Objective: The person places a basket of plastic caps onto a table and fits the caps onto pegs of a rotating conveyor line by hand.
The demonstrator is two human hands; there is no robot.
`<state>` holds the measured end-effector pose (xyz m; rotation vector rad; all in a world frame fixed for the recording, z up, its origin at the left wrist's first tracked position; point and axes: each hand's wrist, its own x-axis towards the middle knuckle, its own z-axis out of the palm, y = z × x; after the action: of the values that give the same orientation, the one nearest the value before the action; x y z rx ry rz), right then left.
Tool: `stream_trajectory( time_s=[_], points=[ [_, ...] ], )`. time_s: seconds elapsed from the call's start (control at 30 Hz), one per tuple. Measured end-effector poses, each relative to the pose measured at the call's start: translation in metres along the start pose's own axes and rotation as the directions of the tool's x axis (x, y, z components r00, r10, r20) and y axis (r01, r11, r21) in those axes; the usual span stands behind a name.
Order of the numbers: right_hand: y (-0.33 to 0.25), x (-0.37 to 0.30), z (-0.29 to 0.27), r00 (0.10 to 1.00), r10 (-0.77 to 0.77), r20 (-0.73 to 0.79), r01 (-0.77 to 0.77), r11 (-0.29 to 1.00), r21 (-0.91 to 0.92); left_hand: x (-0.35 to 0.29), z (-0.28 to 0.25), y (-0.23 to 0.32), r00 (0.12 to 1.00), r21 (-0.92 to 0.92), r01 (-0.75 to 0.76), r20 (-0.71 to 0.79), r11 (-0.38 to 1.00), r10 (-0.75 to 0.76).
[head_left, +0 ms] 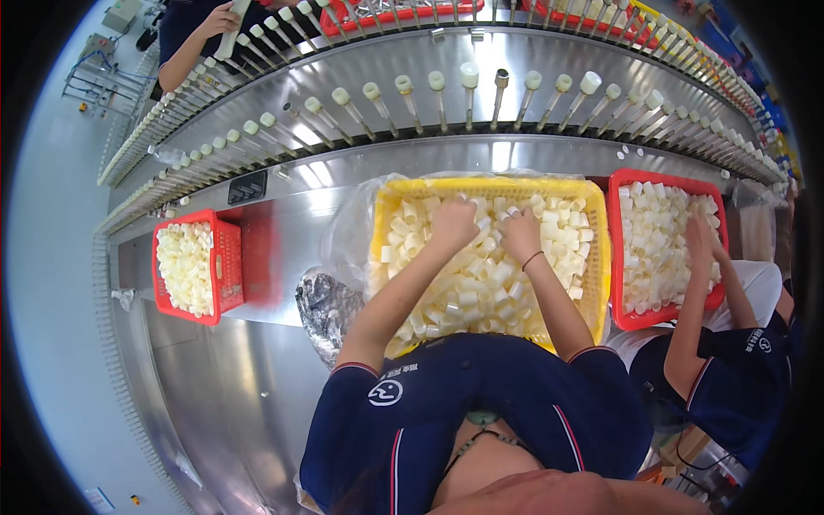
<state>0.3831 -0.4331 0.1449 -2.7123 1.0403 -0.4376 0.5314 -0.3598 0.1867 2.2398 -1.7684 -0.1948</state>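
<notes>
Both my hands are over a yellow basket (601,257) heaped with short, hollow, cream-white plastic caps (468,296). My left hand (455,223) is closed, fingers curled, above the caps on the basket's far side; what it holds, if anything, is hidden. Beside it, my right hand (521,236) has its fingers drawn together around a white cap (512,211) at the fingertips. A gap lies between the two hands. More loose caps surround both of them.
Past the basket, a curved row of upright pins, many topped with white caps (469,75), runs along the metal line. A red basket of caps (227,266) stands left. At right, a co-worker's hands (699,240) reach into another red basket (627,318). Another person's hand (221,21) shows far left.
</notes>
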Motion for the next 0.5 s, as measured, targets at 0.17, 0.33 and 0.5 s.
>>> stream_trajectory(
  time_s=[0.17,0.33,0.5],
  points=[
    [-0.001,0.008,-0.017,0.983,-0.087,0.164,0.101,0.992,-0.076,-0.002,0.034,0.0,0.992,-0.097,0.12,0.058,0.988,-0.115],
    [-0.006,0.029,-0.051,0.985,0.034,-0.169,0.068,0.826,0.56,-0.001,0.042,0.0,0.988,-0.097,0.152,0.007,0.984,-0.152],
    [-0.006,0.098,-0.078,0.892,0.179,-0.414,0.191,0.682,0.706,0.0,0.045,-0.005,0.983,-0.141,0.182,0.033,0.973,-0.18]
  ],
)
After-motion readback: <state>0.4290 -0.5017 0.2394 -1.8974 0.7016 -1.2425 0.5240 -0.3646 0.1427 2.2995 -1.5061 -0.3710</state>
